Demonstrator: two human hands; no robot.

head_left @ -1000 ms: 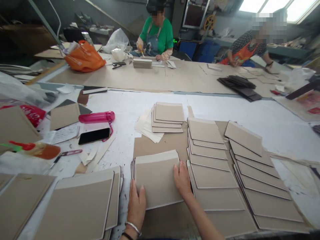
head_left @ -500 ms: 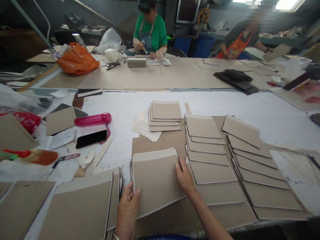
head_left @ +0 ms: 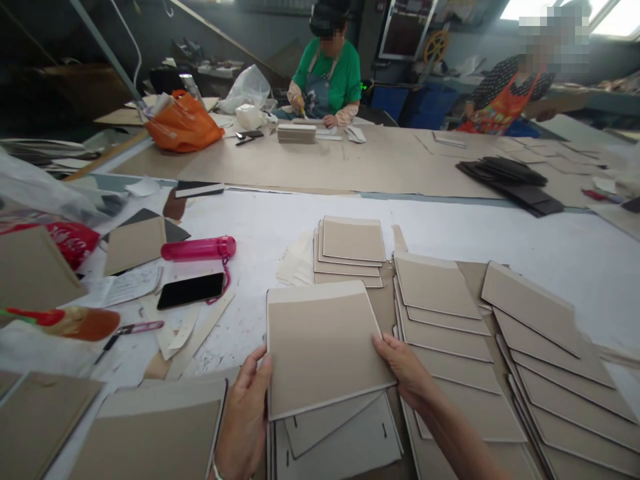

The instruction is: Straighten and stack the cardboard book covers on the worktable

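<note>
Between both hands a beige board panel with a paler strip along its far edge is held up, tilted. My left hand grips its left edge, thumb near the front corner. On the right edge, my right hand pinches the panel between thumb and fingers. Underneath lie pale grey panels with short dark marks, partly hidden. Left of my left hand is a stack of larger beige panels. Overlapping beige panels fan out beside my right hand, and a second fanned row lies farther right.
A small panel stack sits beyond. To the left lie a pink bottle, a phone, a pen and a glue bottle. Across the far table, two people work near an orange bag.
Both hands have lifted the beige panel and tipped it up, uncovering pale grey panels beneath. The whole view has shifted, so the surroundings appear farther right.
</note>
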